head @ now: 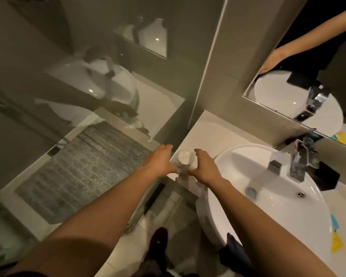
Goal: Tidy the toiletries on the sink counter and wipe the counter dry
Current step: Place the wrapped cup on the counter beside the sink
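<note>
Pale bathroom counter (206,134) left of the basin (268,188): the left hand (161,159) and right hand (205,168) press against opposite sides of a clear glass (184,160) — likely steadying it at the counter's front corner, clear for wiping.

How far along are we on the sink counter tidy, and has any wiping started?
Early, by the look of it. In hand: both the left hand and right hand hold a clear glass at the counter's left corner. Left to do: the colourful item lies right of the basin. No cloth is visible, so wiping seems not yet begun.
</note>
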A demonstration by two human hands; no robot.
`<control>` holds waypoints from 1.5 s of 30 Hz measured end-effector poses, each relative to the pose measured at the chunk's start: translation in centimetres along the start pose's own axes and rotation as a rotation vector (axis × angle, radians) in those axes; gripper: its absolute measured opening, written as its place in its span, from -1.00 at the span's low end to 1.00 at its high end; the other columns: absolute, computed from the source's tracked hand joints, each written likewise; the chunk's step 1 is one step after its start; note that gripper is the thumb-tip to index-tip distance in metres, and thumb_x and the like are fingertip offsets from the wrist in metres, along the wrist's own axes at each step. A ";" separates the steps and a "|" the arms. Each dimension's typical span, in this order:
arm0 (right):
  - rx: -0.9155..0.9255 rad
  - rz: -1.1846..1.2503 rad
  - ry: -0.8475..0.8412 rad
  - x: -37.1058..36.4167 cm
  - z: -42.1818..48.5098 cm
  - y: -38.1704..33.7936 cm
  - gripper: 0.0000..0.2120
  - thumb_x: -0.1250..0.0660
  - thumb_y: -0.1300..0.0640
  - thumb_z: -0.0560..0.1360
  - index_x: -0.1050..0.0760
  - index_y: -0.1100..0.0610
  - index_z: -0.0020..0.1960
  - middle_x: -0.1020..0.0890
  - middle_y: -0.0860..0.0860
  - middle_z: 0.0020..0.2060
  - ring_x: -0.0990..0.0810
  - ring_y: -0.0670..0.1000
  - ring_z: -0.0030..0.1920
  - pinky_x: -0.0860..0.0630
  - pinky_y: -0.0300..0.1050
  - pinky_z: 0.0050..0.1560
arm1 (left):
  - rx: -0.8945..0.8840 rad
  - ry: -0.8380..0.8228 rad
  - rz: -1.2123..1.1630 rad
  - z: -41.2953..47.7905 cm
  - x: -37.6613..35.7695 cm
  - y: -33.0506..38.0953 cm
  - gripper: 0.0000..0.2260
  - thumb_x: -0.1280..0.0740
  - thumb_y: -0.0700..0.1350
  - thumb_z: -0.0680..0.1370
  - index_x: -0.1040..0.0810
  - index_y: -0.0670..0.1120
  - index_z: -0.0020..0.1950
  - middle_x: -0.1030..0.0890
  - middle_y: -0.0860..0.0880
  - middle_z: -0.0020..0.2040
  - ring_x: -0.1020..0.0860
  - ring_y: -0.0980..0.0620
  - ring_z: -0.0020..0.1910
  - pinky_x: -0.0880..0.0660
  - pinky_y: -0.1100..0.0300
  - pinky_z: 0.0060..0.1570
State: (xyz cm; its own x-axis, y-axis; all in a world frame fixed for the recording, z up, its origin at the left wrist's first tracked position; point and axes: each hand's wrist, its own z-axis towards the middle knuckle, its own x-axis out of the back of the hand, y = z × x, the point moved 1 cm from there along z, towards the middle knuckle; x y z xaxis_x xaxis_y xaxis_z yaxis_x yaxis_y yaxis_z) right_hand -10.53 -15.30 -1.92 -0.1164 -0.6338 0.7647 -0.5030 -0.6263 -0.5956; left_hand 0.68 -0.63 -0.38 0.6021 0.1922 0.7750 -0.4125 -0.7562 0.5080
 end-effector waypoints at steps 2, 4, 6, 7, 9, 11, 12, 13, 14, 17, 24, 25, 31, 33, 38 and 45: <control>-0.051 -0.008 -0.057 -0.5 1.4 -0.1 -0.29 -0.57 -0.17 0.21 -0.45 0.06 0.27 -0.60 0.07 0.16 -0.48 -0.04 -0.08 -0.43 -0.16 -0.07 | -0.021 -0.079 -0.009 1.2 -0.4 0.1 -0.10 -0.62 0.07 0.30 -0.27 -0.08 0.52 -0.43 -0.14 0.42 -0.45 -0.17 0.36 -0.46 -0.12 0.30; -0.085 -0.030 -0.089 -1.0 2.0 0.1 -0.37 -0.58 -0.07 0.29 -0.45 0.06 0.28 -0.61 0.08 0.15 -0.55 0.00 -0.04 -0.50 -0.14 -0.03 | -0.036 -0.126 -0.013 2.0 -1.1 0.1 -0.21 -0.62 0.05 0.29 -0.35 -0.04 0.43 -0.50 -0.09 0.33 -0.51 -0.15 0.27 -0.51 -0.11 0.21; -0.091 -0.019 -0.099 -1.6 2.5 0.3 -0.41 -0.57 -0.05 0.34 -0.45 0.04 0.29 -0.61 0.05 0.15 -0.62 0.06 0.05 -0.58 -0.05 0.08 | -0.062 -0.137 -0.036 2.8 -1.9 0.1 -0.27 -0.63 -0.02 0.29 -0.41 -0.04 0.39 -0.52 -0.07 0.29 -0.53 -0.13 0.22 -0.53 -0.08 0.18; -0.089 -0.019 -0.111 -1.9 2.6 0.4 -0.43 -0.56 -0.05 0.35 -0.45 0.04 0.28 -0.61 0.04 0.14 -0.63 0.07 0.07 -0.59 -0.01 0.11 | -0.075 -0.135 -0.063 3.1 -2.2 0.0 -0.30 -0.63 -0.06 0.29 -0.44 -0.04 0.37 -0.53 -0.07 0.28 -0.54 -0.13 0.21 -0.53 -0.07 0.17; -0.092 -0.034 -0.145 -2.3 2.9 0.5 -0.47 -0.53 -0.06 0.39 -0.46 0.04 0.28 -0.63 0.04 0.14 -0.65 0.07 0.06 -0.59 -0.02 0.11 | -0.089 -0.117 -0.107 3.3 -2.7 0.1 -0.34 -0.63 -0.09 0.30 -0.48 -0.01 0.35 -0.56 -0.06 0.25 -0.56 -0.12 0.17 -0.55 -0.06 0.16; -0.085 -0.065 -0.163 -2.7 3.2 0.6 -0.53 -0.47 -0.06 0.47 -0.44 0.06 0.30 -0.64 0.07 0.17 -0.65 0.09 0.08 -0.55 -0.04 0.12 | -0.086 -0.104 -0.156 3.5 -3.2 -0.2 -0.38 -0.63 -0.07 0.31 -0.50 0.01 0.33 -0.61 -0.05 0.21 -0.58 -0.10 0.14 -0.56 -0.06 0.14; -0.074 -0.082 -0.162 -2.8 3.3 0.7 -0.54 -0.44 -0.05 0.50 -0.43 0.07 0.31 -0.63 0.08 0.18 -0.65 0.10 0.09 -0.54 -0.04 0.14 | -0.085 -0.102 -0.180 3.4 -3.4 -0.2 -0.39 -0.63 -0.07 0.32 -0.51 0.01 0.33 -0.63 -0.05 0.19 -0.59 -0.09 0.12 -0.58 -0.06 0.12; -0.072 -0.090 -0.161 -2.7 3.3 0.7 -0.55 -0.43 -0.05 0.51 -0.43 0.08 0.32 -0.63 0.09 0.19 -0.65 0.11 0.11 -0.54 -0.03 0.16 | -0.083 -0.100 -0.205 3.5 -3.5 -0.4 -0.40 -0.62 -0.08 0.33 -0.51 0.01 0.33 -0.64 -0.05 0.18 -0.60 -0.09 0.11 -0.59 -0.07 0.11; -0.070 -0.084 -0.157 -2.6 3.3 0.7 -0.54 -0.44 -0.04 0.50 -0.42 0.09 0.32 -0.63 0.10 0.19 -0.65 0.13 0.11 -0.55 0.00 0.18 | -0.082 -0.096 -0.226 3.4 -3.4 -0.4 -0.40 -0.62 -0.10 0.33 -0.52 0.01 0.32 -0.65 -0.05 0.16 -0.60 -0.09 0.11 -0.60 -0.07 0.09; -0.058 -0.017 -0.124 -2.0 2.8 0.5 -0.50 -0.47 -0.04 0.47 -0.42 0.10 0.32 -0.64 0.11 0.19 -0.65 0.14 0.10 -0.57 0.02 0.17 | -0.099 -0.069 -0.247 3.3 -2.8 -0.5 -0.42 -0.62 -0.16 0.32 -0.54 0.03 0.30 -0.65 -0.02 0.14 -0.60 -0.05 0.09 -0.60 -0.01 0.08; -0.003 0.159 0.074 3.0 -1.1 0.0 -0.43 -0.53 -0.15 0.34 -0.45 -0.04 0.28 -0.63 -0.08 0.13 -0.58 -0.06 0.00 -0.55 -0.13 0.04 | -0.285 -0.067 -0.278 2.1 0.4 3.3 -0.40 -0.68 -0.08 0.26 -0.58 0.05 0.26 -0.67 0.08 0.06 -0.61 0.09 0.01 -0.54 0.18 0.01; -0.002 0.173 0.107 4.1 -2.0 0.2 -0.43 -0.53 -0.16 0.33 -0.45 -0.06 0.27 -0.63 -0.11 0.12 -0.58 -0.08 -0.01 -0.55 -0.15 0.03 | -0.321 -0.081 -0.275 1.8 0.7 4.4 -0.40 -0.68 -0.07 0.25 -0.57 0.07 0.25 -0.67 0.11 0.05 -0.61 0.12 0.01 -0.53 0.19 0.00; -0.082 0.218 0.301 11.1 -9.0 3.6 -0.44 -0.52 -0.11 0.29 -0.46 -0.07 0.25 -0.62 -0.19 0.06 -0.56 -0.12 0.03 -0.53 -0.15 0.02 | -0.524 -0.188 -0.234 0.0 0.4 13.4 -0.42 -0.62 -0.02 0.26 -0.51 0.23 0.22 -0.65 0.22 0.04 -0.60 0.20 0.00 -0.54 0.22 -0.01; -0.129 0.212 0.365 13.2 -11.8 5.6 -0.46 -0.55 -0.03 0.32 -0.46 -0.08 0.25 -0.63 -0.17 0.05 -0.57 -0.12 0.02 -0.55 -0.10 0.04 | -0.600 -0.218 -0.211 -0.9 -0.8 16.9 -0.43 -0.60 0.00 0.26 -0.50 0.22 0.22 -0.64 0.20 0.05 -0.60 0.17 0.00 -0.54 0.20 0.00; -0.249 0.235 0.486 17.6 -19.4 10.5 -0.47 -0.55 -0.07 0.30 -0.44 -0.19 0.21 -0.61 -0.28 0.02 -0.57 -0.25 0.05 -0.52 -0.26 0.01 | -0.767 -0.295 -0.133 -3.7 -5.3 25.5 -0.45 -0.57 0.07 0.28 -0.45 0.22 0.21 -0.62 0.18 0.08 -0.59 0.11 0.02 -0.53 0.21 -0.04; -0.429 0.280 0.587 23.1 -27.3 18.7 -0.46 -0.58 0.01 0.31 -0.44 -0.16 0.21 -0.60 -0.27 0.00 -0.56 -0.27 0.00 -0.48 -0.35 -0.06 | -0.891 -0.377 -0.089 -6.9 -12.9 36.5 -0.50 -0.55 0.04 0.36 -0.44 0.13 0.22 -0.63 0.09 0.13 -0.58 0.05 0.05 -0.54 0.12 0.03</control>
State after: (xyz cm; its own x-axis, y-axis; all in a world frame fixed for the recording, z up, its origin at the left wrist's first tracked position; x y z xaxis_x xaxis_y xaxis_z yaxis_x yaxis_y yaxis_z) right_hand -46.05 -29.23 11.30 -0.6619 -0.3234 0.6763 -0.6614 -0.1727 -0.7299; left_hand -26.84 -26.39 10.81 0.7715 -0.1051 0.6275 -0.6280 0.0320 0.7776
